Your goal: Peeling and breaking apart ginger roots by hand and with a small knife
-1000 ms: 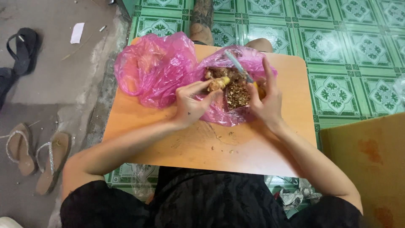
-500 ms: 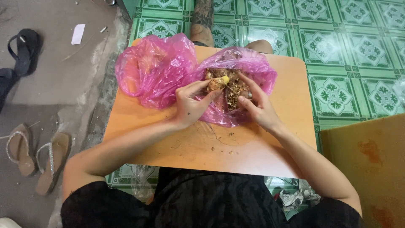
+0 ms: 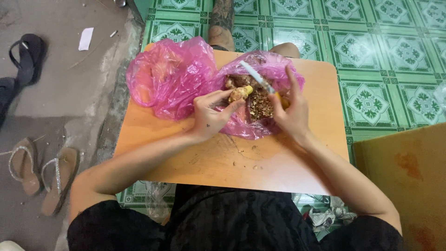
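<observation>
The left hand (image 3: 211, 116) pinches a piece of ginger (image 3: 240, 93) between thumb and fingers, holding it just above a pink plastic bag (image 3: 260, 125) that lies open on the small orange table (image 3: 297, 167). The right hand (image 3: 290, 111) is closed around a peeler (image 3: 258, 79) with a yellow handle and a pale blade; the blade points up and left and its edge sits right beside the ginger, though whether they touch cannot be told. Brown peelings (image 3: 260, 104) are heaped in the open bag between the two hands. A second pink bag (image 3: 169, 79), bunched and puffed up, rests on the table's far left corner, touching the first. Small scraps dot the bare tabletop near the person. A pair of sandals (image 3: 42, 174) lies on the grey floor to the left.
</observation>
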